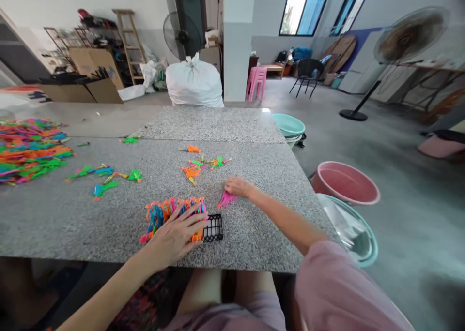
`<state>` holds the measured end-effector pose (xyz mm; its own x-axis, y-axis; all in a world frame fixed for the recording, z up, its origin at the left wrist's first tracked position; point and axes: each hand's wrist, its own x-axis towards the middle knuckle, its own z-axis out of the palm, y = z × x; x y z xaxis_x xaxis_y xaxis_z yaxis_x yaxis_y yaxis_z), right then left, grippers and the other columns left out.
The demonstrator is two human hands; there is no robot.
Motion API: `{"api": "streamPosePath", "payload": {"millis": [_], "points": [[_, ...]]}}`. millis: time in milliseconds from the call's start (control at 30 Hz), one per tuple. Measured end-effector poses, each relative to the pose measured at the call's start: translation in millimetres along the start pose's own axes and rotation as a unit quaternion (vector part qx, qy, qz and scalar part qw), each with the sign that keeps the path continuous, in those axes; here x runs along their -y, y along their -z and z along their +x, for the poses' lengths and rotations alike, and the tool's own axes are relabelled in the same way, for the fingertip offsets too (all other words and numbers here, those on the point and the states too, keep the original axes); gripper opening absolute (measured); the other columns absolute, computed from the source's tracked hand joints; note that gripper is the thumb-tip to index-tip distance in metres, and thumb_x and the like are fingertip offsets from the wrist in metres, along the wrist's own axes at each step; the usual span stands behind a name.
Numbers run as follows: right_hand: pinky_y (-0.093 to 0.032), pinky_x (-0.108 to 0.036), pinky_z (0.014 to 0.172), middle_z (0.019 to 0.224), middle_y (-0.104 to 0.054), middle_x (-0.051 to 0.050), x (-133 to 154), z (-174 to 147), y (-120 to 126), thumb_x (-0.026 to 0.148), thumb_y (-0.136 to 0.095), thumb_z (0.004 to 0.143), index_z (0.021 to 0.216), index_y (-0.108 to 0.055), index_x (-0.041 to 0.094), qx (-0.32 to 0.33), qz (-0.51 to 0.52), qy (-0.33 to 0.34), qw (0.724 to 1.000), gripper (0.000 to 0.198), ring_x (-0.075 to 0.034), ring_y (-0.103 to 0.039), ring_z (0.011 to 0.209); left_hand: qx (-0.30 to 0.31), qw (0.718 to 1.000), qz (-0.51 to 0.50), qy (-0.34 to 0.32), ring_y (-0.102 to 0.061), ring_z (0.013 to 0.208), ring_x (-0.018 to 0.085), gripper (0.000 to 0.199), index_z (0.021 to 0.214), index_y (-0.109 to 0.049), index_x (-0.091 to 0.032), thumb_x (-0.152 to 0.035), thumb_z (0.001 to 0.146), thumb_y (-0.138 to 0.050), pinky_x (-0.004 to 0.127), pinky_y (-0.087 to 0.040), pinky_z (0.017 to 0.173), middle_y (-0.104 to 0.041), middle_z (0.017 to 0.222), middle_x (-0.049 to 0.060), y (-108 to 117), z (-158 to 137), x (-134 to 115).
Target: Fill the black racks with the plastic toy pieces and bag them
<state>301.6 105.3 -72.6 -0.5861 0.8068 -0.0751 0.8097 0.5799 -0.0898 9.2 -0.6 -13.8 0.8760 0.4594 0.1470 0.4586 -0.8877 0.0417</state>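
The pale purple sleeve (341,287) lies nearest, leading across the speckled worktop (261,244) to the right hand (238,188), whose fingers curl closed on a pink piece (227,199) at the surface, just beyond the black rack (213,228) and to its right. The left hand (174,236), fingers spread and clenching nothing, rests over the row of colourful pieces (156,217), apparently set in that rack. The pink piece looks like light, thin plastic, probably slightly springy and smooth; pinching its broader body seems surer than a narrow end.
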Motion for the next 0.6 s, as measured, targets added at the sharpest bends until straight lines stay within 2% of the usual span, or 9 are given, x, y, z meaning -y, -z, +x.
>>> {"api": "streamPosePath", "payload": {"millis": [100, 167, 200, 300, 367, 400, 467, 533, 600], "points": [[-0.047, -0.027, 0.078, 0.095, -0.066, -0.012, 3.5, -32.1, -6.7, 0.006, -0.049, 0.088, 0.09, -0.063, 0.012, -0.02, 0.02, -0.074, 0.997, 0.015, -0.018, -0.063, 0.088, 0.005, 1.0, -0.024, 0.015, -0.039, 0.139, 0.027, 0.039, 0.13, -0.059, -0.023, -0.034, 0.092, -0.06, 0.052, -0.017, 0.121, -0.058, 0.137, 0.004, -1.8, -0.4, -1.3], [-0.048, -0.026, 0.073, 0.091, -0.066, -0.01, 28.2, -54.1, -18.5, 0.01, -0.05, 0.088, 0.092, -0.061, 0.012, -0.037, 0.105, -0.148, 0.983, 0.012, -0.017, -0.064, 0.08, 0.001, 0.999, -0.037, 0.027, -0.039, 0.139, 0.027, 0.038, 0.128, -0.06, -0.022, -0.033, 0.092, -0.06, 0.053, -0.015, 0.121, -0.057, 0.138, 0.005, -2.6, -0.1, -2.1], [-0.049, -0.026, 0.07, 0.084, -0.066, -0.007, 47.6, -63.6, -26.2, 0.013, -0.053, 0.086, 0.089, -0.061, 0.012, -0.046, 0.202, -0.199, 0.958, 0.008, -0.016, -0.064, 0.074, 0.001, 0.999, -0.043, 0.032, -0.038, 0.14, 0.027, 0.038, 0.128, -0.061, -0.022, -0.032, 0.092, -0.059, 0.053, -0.015, 0.121, -0.057, 0.138, 0.006, -2.6, 0.3, -2.6], [-0.052, -0.025, 0.063, 0.076, -0.066, -0.003, 118.3, -79.3, -50.7, 0.021, -0.058, 0.084, 0.089, -0.058, 0.015, -0.051, 0.557, -0.224, 0.798, 0.008, -0.015, -0.066, 0.067, 0.006, 0.998, -0.049, 0.036, -0.035, 0.142, 0.028, 0.038, 0.129, -0.06, -0.021, -0.03, 0.092, -0.058, 0.055, -0.015, 0.121, -0.056, 0.139, 0.007, -1.2, 1.6, -4.0], [-0.052, -0.025, 0.06, 0.075, -0.067, -0.002, 157.0, -77.4, -61.5, 0.023, -0.058, 0.083, 0.094, -0.057, 0.016, -0.095, 0.624, -0.23, 0.741, 0.013, -0.016, -0.067, 0.065, 0.009, 0.998, -0.052, 0.033, -0.032, 0.143, 0.028, 0.038, 0.129, -0.059, -0.02, -0.03, 0.091, -0.059, 0.055, -0.015, 0.121, -0.055, 0.14, 0.007, -0.1, 2.0, -4.5], [-0.051, -0.024, 0.061, 0.074, -0.067, -0.002, 169.7, -73.7, -63.7, 0.021, -0.058, 0.083, 0.094, -0.057, 0.017, -0.118, 0.609, -0.236, 0.748, 0.012, -0.016, -0.067, 0.065, 0.008, 0.998, -0.054, 0.032, -0.031, 0.144, 0.028, 0.037, 0.128, -0.06, -0.021, -0.03, 0.091, -0.059, 0.055, -0.015, 0.121, -0.055, 0.141, 0.006, 0.1, 2.0, -4.5], [-0.049, -0.024, 0.064, 0.074, -0.068, -0.003, 181.6, -64.4, -62.2, 0.018, -0.057, 0.082, 0.088, -0.06, 0.017, -0.143, 0.511, -0.256, 0.808, 0.007, -0.017, -0.066, 0.068, 0.004, 0.998, -0.059, 0.031, -0.031, 0.144, 0.028, 0.033, 0.123, -0.062, -0.021, -0.029, 0.091, -0.058, 0.055, -0.014, 0.121, -0.055, 0.14, 0.006, 0.1, 1.7, -4.2], [-0.047, -0.025, 0.068, 0.078, -0.07, -0.005, 181.0, -57.3, -55.2, 0.019, -0.059, 0.082, 0.081, -0.062, 0.017, -0.126, 0.394, -0.265, 0.871, 0.004, -0.018, -0.067, 0.073, 0.002, 0.998, -0.059, 0.033, -0.033, 0.143, 0.028, 0.032, 0.122, -0.063, -0.021, -0.027, 0.091, -0.058, 0.056, -0.013, 0.121, -0.056, 0.139, 0.006, -0.3, 1.4, -4.2], [-0.045, -0.025, 0.068, 0.083, -0.072, -0.007, 177.1, -54.8, -47.0, 0.023, -0.061, 0.082, 0.082, -0.065, 0.017, -0.086, 0.316, -0.271, 0.905, 0.007, -0.021, -0.068, 0.077, 0.005, 0.998, -0.057, 0.038, -0.034, 0.142, 0.028, 0.037, 0.127, -0.06, -0.021, -0.028, 0.091, -0.058, 0.055, -0.013, 0.121, -0.056, 0.139, 0.007, -0.6, 1.2, -5.1]]}}
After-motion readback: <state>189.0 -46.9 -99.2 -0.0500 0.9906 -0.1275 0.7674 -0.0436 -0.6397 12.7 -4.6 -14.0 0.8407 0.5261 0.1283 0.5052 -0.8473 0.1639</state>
